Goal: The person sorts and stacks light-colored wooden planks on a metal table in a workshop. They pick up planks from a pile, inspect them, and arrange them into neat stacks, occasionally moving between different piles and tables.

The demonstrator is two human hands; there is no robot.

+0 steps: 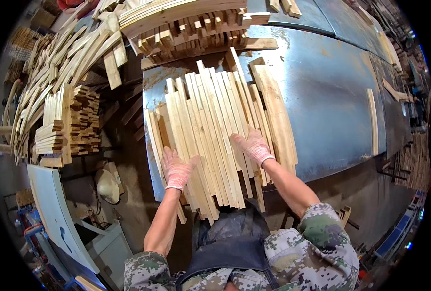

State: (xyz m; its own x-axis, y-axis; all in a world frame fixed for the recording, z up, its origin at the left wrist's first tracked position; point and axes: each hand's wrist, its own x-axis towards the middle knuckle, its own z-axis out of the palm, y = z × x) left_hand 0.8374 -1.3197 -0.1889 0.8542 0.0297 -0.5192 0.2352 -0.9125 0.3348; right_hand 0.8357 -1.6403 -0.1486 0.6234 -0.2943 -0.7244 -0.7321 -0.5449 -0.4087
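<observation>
A loose row of long pale wooden strips (208, 131) lies in front of me, with uneven ends jutting over the near edge of the metal table (327, 106). My left hand (177, 169), in a pinkish-white knit glove, rests on the strips at the left side, thumb spread from the fingers. Gloved alike, my right hand (253, 145) lies across the strips on the right, its thumb and fingers apart. The undersides of both hands are hidden. Just right of the row is a wider plank (276, 111); a single strip (152, 136) angles along the left edge.
Stacked boards and short wood pieces (191, 34) stand at the table's far side. A lone strip (372, 121) lies to the right. At the left are a heaped pile of strips (75, 58), a neat stack (55, 126), a pale hat (108, 186) and a grey cabinet (111, 254).
</observation>
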